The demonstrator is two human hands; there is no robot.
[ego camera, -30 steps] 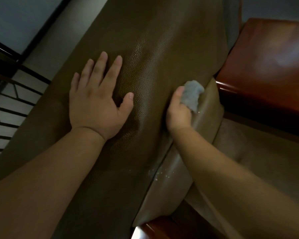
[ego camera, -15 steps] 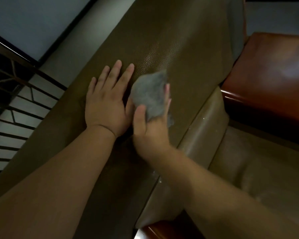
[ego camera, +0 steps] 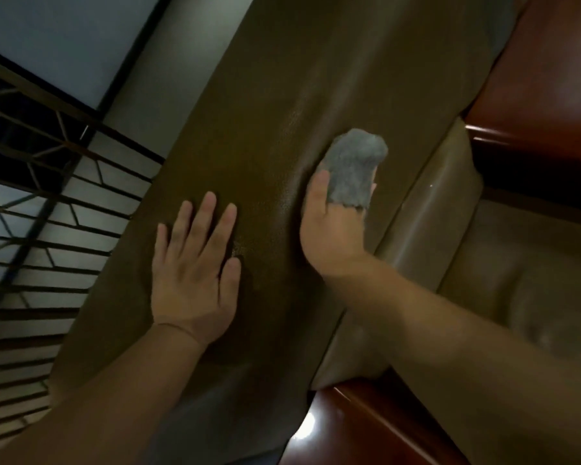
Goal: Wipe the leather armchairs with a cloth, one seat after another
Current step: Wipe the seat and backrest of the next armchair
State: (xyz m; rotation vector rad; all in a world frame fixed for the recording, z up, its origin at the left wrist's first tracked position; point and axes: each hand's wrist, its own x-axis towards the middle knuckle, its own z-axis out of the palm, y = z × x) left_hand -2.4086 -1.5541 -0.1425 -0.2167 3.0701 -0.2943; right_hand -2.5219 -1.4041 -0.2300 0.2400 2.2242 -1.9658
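Head view, looking steeply down in dim light. A person leans over the olive-brown leather back (ego camera: 282, 95) of an armchair. Left hand (ego camera: 195, 276) lies flat on the leather, fingers straight and spread, holding nothing. Right hand (ego camera: 332, 229) grips a grey cloth (ego camera: 354, 169), bunched over its fingers and pressed against the leather near the edge that drops to the seat (ego camera: 524, 273).

To wipe well, I'd judge the cloth should stay flat under the fingers, travel in long overlapping strokes along the back, then follow the rounded edge down into the crease. The flat hand steadies the body; it should shift aside before the cloth reaches it.

Much is unclear. The right fingers are hidden under the cloth. The seat is blurred and partly covered by the right forearm. Reddish wooden armrests (ego camera: 550, 78) are cut off at the frame edge. A dark lattice screen (ego camera: 47, 196) stands at left. Dirt or damp on the leather cannot be made out.
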